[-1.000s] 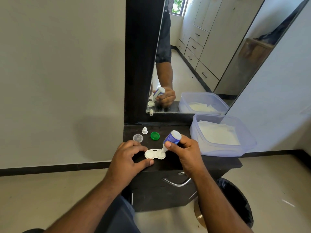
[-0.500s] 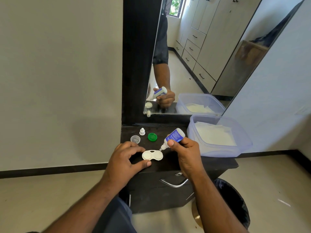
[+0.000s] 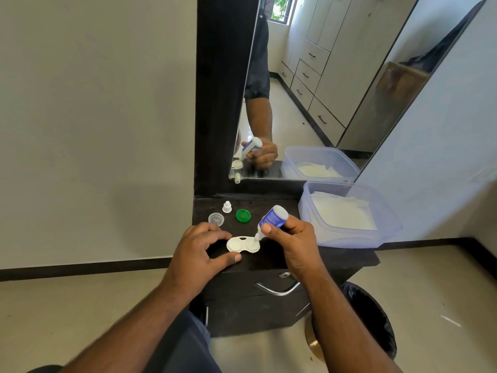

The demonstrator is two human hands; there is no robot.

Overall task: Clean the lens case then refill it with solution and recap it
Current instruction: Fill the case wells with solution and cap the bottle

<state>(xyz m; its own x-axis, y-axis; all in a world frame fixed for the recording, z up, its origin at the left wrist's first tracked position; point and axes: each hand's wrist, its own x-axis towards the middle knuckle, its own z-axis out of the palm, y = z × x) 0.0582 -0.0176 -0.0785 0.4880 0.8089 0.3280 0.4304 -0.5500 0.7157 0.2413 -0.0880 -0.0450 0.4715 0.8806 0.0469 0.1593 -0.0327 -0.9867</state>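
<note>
Both my hands work at the front of the dark dresser top (image 3: 347,261), with the white lens case (image 3: 242,244) lying flat between them. My right hand (image 3: 293,242) grips the solution bottle (image 3: 273,218), fingers and thumb curled round its blue-labelled body; the bottle is tilted, base up and away from me, with its white nozzle pointing down at the right-hand well of the lens case, at or just above its rim. I cannot tell whether the tip touches the case.

My left hand (image 3: 196,249) sits just left of the lens case, fingers bent in an arch. Its thumb tip lies on the dresser top at the near edge of the case, and its forefinger reaches the case's far left edge, so the hand brackets the left well and holds the case in place. Both wells are uncapped.

Beyond the lens case, toward the mirror (image 3: 309,90), stand three small pieces: a green cap (image 3: 243,215) straight behind the case, a clear cap (image 3: 216,219) to its left, and a small white bottle cap (image 3: 227,207) a little farther back between them. To the right of the lens case, well apart from it, a translucent plastic tub (image 3: 349,239) holds white tissues (image 3: 341,212). Below the case, on the dresser front, is a curved metal drawer handle (image 3: 277,289).
</note>
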